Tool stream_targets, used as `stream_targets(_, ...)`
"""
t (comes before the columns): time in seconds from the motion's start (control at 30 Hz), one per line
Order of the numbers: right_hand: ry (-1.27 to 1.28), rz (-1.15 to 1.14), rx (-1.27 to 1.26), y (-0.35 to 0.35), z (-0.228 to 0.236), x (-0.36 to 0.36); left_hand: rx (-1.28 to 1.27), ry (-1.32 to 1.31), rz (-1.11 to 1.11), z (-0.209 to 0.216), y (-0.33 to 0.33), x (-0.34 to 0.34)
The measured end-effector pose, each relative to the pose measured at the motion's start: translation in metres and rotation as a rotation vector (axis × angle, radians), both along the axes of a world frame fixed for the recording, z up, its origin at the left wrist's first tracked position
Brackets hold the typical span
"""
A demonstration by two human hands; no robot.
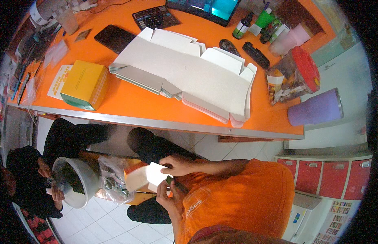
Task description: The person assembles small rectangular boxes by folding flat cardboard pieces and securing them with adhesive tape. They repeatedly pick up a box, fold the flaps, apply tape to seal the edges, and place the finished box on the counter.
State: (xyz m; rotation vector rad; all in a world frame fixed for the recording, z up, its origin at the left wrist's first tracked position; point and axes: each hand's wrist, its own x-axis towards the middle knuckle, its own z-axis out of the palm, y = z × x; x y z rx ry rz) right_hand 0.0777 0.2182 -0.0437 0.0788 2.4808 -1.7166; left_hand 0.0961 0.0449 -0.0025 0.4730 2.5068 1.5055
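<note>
My right hand [177,164] is closed on the edge of a white carton piece [155,172], held low over my lap beyond the table's near edge. Just below it, my left hand [169,197] has its fingers bent near a small dark green patch [169,179]. Whether that patch belongs to the carton piece is unclear. A tan flap [138,179] extends left of the white part. On the orange table [128,95] lies a stack of flat white carton blanks [185,67]. A yellow and green box [85,83] stands left of it.
At left, a co-worker's hands [54,191] are at a white tub [92,183] with dark green contents. A clear plastic bag [113,179] lies beside it. The table also bears a phone [114,38], a calculator [157,17], a red-lidded jar [292,77] and a purple tumbler [317,107].
</note>
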Motion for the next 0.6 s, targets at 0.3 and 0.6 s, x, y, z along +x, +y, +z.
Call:
stream_targets(0.3, -0.112, 0.253, 0.04, 0.012, 0.05, 0.023, 0.124, -0.645, 0.062, 0.017, -0.002, 0.01)
stream_targets(0.6, -0.523, 0.349, 0.139, 0.023, 0.133, 0.018, 0.211, -0.917, 0.071, 0.005, -0.039, 0.019)
